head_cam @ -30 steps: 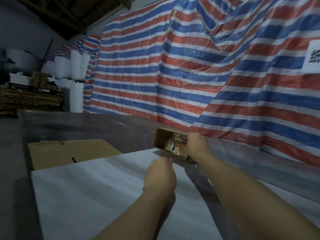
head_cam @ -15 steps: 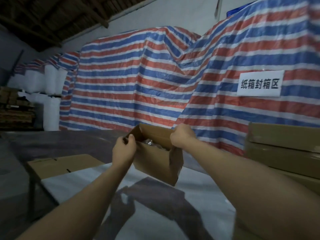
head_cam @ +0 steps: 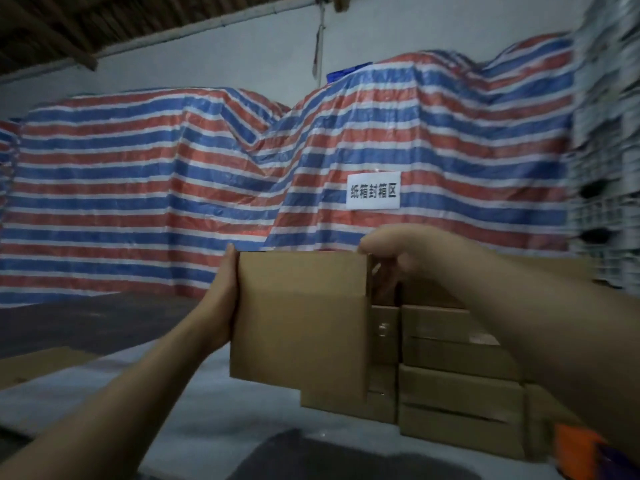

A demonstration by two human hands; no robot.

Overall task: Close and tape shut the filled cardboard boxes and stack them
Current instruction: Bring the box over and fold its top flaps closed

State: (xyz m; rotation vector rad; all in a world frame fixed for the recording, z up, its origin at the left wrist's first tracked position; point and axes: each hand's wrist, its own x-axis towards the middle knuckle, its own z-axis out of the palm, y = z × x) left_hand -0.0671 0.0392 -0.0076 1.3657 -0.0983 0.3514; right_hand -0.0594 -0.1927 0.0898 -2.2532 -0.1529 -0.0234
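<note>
Setting: a dim storeroom seen from a camera worn on the person's head, looking forward over both bare forearms.
Held box: a plain brown cardboard box [head_cam: 299, 327] is raised in the air in front of the person, above a pale grey work surface [head_cam: 214, 403]; its broad side faces the camera and a flap hangs down below its lower edge.
Left hand: the left hand [head_cam: 221, 299] lies against the box's left side, fingers running up along that edge; the fingertips wrap out of sight behind it, holding the box.
Right hand: the right hand [head_cam: 398, 254] is at the box's upper right corner, thumb on top and fingers curled down behind the edge, gripping it.
Stack: just right of and behind the held box, closed cardboard boxes [head_cam: 457, 386] sit piled in several layers on the work surface.
Backdrop: a tarpaulin [head_cam: 156, 188] striped red, white and blue drapes over large shapes along the wall; a white sign [head_cam: 373, 195] with dark characters is fixed to it.
Lower right corner: an orange object [head_cam: 578, 448], blurred, cannot be identified.
Left edge: a flat piece of brown cardboard [head_cam: 38, 365] lies beside the work surface.
</note>
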